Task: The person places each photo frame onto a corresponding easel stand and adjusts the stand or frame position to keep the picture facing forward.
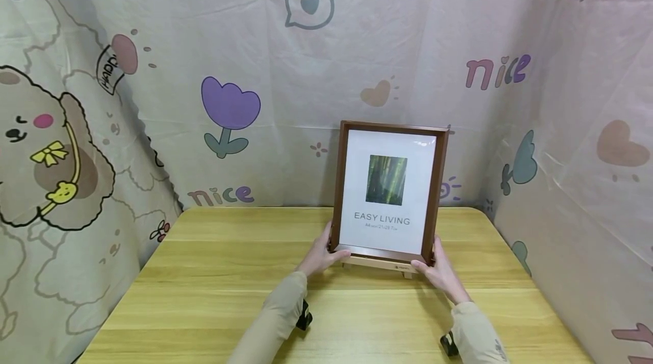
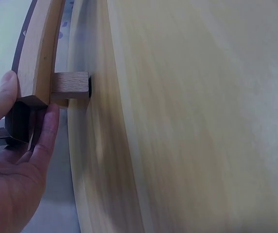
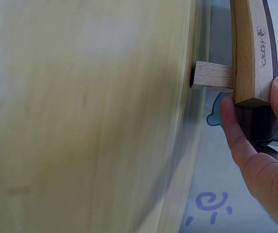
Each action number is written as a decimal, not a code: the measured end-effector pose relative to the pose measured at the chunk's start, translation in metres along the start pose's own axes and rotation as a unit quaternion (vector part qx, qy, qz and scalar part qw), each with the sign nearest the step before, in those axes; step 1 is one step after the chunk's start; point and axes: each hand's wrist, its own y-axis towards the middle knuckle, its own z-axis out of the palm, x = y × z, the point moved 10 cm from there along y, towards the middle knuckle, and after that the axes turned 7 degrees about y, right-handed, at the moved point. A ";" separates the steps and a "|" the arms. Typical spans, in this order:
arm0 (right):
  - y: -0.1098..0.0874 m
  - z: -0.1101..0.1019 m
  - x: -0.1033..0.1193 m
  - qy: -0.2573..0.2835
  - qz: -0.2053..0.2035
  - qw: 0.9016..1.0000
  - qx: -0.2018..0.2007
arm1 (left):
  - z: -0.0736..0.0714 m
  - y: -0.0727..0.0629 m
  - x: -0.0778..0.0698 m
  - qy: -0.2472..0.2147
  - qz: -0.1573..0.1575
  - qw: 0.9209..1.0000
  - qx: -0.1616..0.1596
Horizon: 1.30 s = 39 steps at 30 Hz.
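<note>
A brown picture frame [image 1: 389,250] with a white "EASY LIVING" insert stands tilted slightly back on a small light-wood easel [image 1: 380,262]. My left hand [image 1: 319,252] grips its lower left corner, thumb on the front and fingers underneath and behind. At the lower right corner my right hand [image 1: 442,271] holds it the same way. In the left wrist view the easel's ledge [image 2: 41,58] lies under the frame's bottom edge, with a short wooden foot [image 2: 71,84] reaching down to the table. The right wrist view shows printed lettering on the ledge [image 3: 251,58] and another foot [image 3: 214,76].
The wooden table [image 1: 229,273] spreads out on both sides of the easel and toward me. Behind it hangs a printed cloth backdrop [image 1: 285,69], with more cloth along the left and right. A black wrist camera [image 1: 304,316] sits on my left sleeve, another [image 1: 449,345] on the right.
</note>
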 end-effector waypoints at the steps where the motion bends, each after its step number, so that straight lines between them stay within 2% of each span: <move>1: 0.000 0.000 0.000 0.001 0.003 1.000 0.000 | 0.000 0.000 0.000 0.000 0.000 1.000 0.000; 9: 0.002 0.004 0.002 0.006 -0.003 1.000 0.000 | -0.005 -0.002 0.000 -0.006 0.023 1.000 -0.010; 18: 0.004 0.011 0.004 0.017 0.004 1.000 0.006 | -0.011 -0.006 0.003 -0.023 0.018 0.999 -0.014; 27: 0.005 0.016 0.005 0.002 0.008 1.000 0.008 | -0.016 -0.012 0.012 -0.011 -0.018 1.000 -0.010; 39: 0.009 0.024 0.007 -0.002 0.011 1.000 0.010 | -0.024 -0.018 0.020 -0.001 -0.029 0.999 -0.020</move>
